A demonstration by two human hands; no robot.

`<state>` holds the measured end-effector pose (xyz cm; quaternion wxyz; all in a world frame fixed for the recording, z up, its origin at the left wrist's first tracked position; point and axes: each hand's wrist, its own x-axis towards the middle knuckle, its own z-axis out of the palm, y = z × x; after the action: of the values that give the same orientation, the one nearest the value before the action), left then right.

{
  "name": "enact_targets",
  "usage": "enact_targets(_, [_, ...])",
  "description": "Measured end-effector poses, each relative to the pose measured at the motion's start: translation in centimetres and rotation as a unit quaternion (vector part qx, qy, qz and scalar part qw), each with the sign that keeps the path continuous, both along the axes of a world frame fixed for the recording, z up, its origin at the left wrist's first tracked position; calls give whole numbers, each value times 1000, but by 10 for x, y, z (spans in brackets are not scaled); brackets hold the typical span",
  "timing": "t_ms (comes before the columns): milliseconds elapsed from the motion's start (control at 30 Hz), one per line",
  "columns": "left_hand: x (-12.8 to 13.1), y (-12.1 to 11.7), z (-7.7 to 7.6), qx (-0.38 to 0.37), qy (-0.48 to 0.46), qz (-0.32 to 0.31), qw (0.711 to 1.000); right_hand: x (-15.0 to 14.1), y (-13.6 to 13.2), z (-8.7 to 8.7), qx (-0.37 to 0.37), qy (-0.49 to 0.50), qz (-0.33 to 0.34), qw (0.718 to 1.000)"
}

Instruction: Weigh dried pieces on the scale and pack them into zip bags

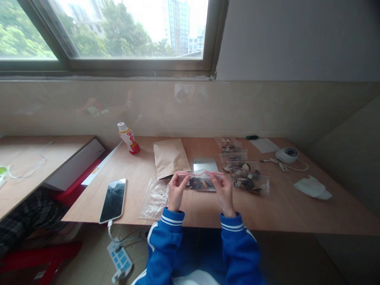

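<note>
Head view: zip bag between left grip, right grip; both pinch top edge.

Daylight comes through the window at the upper left, where the sky burns out to white and the trees look pale and hazy. The tiled wall carries faint, smeared reflections. Light on the table is soft and moderate, with weak shadows; the floor beneath and the right side sink into dimness. Small glints break up the clear zip bag. Fine detail is soft throughout, and wide-angle stretching slants lines near the edges.
</note>
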<state>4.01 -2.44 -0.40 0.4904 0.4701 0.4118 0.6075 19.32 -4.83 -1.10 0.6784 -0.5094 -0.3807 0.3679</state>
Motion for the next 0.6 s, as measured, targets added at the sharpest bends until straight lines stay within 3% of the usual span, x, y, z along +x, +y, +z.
enact_targets(167, [1,-1,0,2,14,-2,1000,3,0,0,-27,-11,-44,999])
enact_targets(333, [2,-2,0,1,12,7,1000,6,-2,2,-17,-15,-45,999])
enact_targets(433, [1,-2,2,9,2,-12,1000,7,-4,5,7,8,-19,1000])
enact_targets(600, [-1,0,2,13,17,-56,998,8,-7,12,12,4,87,996])
